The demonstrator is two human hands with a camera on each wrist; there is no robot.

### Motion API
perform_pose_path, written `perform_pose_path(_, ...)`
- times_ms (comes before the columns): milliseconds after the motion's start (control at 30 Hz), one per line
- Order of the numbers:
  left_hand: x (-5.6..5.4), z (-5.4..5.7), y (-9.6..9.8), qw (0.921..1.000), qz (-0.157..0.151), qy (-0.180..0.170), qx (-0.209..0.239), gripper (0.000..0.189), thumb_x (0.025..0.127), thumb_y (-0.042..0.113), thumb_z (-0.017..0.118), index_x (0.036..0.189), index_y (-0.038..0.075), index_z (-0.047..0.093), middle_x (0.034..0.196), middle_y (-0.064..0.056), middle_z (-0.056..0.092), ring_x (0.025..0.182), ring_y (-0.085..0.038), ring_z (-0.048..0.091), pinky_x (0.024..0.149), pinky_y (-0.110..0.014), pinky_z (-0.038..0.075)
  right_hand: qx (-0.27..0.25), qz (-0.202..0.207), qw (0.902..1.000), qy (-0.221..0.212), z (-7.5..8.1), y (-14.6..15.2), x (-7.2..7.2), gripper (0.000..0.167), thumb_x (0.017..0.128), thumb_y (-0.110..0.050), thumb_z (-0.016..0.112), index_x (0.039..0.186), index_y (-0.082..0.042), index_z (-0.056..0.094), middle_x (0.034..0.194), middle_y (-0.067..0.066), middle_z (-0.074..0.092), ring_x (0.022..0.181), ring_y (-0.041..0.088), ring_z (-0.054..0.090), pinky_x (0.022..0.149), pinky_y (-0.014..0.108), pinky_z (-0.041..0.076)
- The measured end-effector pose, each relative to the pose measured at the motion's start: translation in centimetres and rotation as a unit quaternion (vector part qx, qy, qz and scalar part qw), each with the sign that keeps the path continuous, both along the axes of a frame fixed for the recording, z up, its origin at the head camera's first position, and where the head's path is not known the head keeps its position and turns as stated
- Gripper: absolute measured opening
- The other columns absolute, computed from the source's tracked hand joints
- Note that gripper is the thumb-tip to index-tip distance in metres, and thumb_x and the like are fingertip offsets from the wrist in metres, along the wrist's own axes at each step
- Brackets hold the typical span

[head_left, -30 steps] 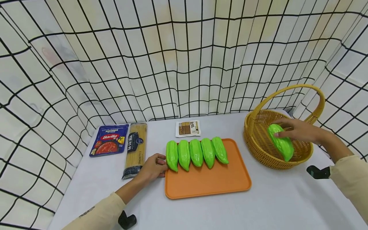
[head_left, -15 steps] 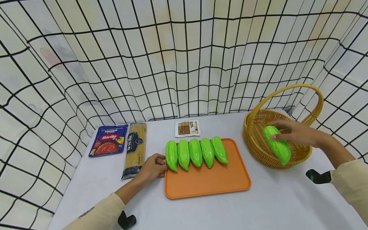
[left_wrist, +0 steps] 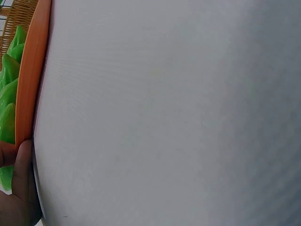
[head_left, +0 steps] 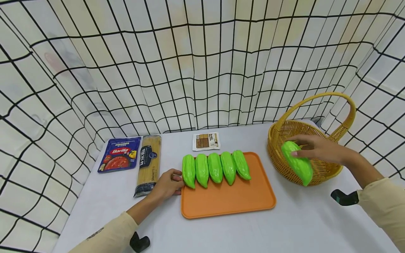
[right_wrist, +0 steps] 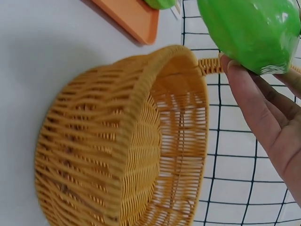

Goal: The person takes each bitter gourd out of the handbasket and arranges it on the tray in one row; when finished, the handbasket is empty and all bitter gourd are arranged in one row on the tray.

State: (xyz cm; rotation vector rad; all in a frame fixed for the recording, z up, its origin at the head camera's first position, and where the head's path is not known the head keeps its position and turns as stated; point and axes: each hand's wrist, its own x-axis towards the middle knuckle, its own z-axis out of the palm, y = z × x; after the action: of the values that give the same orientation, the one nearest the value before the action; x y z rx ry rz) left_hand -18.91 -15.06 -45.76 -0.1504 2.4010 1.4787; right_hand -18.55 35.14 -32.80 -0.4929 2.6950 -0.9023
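In the head view my right hand grips a bright green bitter melon above the front left of a wicker basket. Thumb and fingers lie on opposite sides of it; its lower tip slants toward the front rim. From the right wrist view, the bitter melon is raised beyond the basket's mouth. My left hand holds the left rim of an orange tray; in the left wrist view the thumb and a finger pinch its edge. Several similar bitter melons lie side by side along the tray's back half.
A tall arched handle rises over the basket. Left of the tray lie a spaghetti pack and a blue Barilla pouch. Behind the tray is a small white packet. Black netting encloses the table's back and sides.
My right hand has moved left and slightly forward toward me, carrying the bitter melon from inside the basket to above its front left rim. The left hand and tray stay put.
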Motion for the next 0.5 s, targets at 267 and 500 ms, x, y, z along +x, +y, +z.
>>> perform_pose_path(267, 0.0, 0.1, 0.1, 1.0, 0.003, -0.002, -0.001, 0.043, 0.089, 0.004, 0.067, 0.131, 0.001, 0.055, 0.106, -0.012, 0.056, 0.087, -0.02, 0.064, 0.068, -0.029, 0.064, -0.019, 0.005, 0.9996, -0.02, -0.3, -1.5, 0.0, 0.053, 0.097, -0.035, 0.065, 0.144, -0.017, 0.051, 0.134, 0.009, 0.058, 0.112, 0.025, 0.056, 0.083, 0.03, 0.057)
perform_pose_path(500, 0.0, 0.0, 0.0, 1.0, 0.004, 0.0, 0.001, 0.043, 0.089, 0.004, 0.067, 0.13, 0.001, 0.056, 0.105, -0.012, 0.056, 0.086, -0.019, 0.064, 0.067, -0.029, 0.064, -0.049, 0.017, 0.9974, -0.05, -0.9, -2.6, -0.4, 0.052, 0.098, -0.034, 0.064, 0.144, -0.015, 0.05, 0.137, 0.012, 0.057, 0.12, 0.03, 0.055, 0.088, 0.031, 0.057)
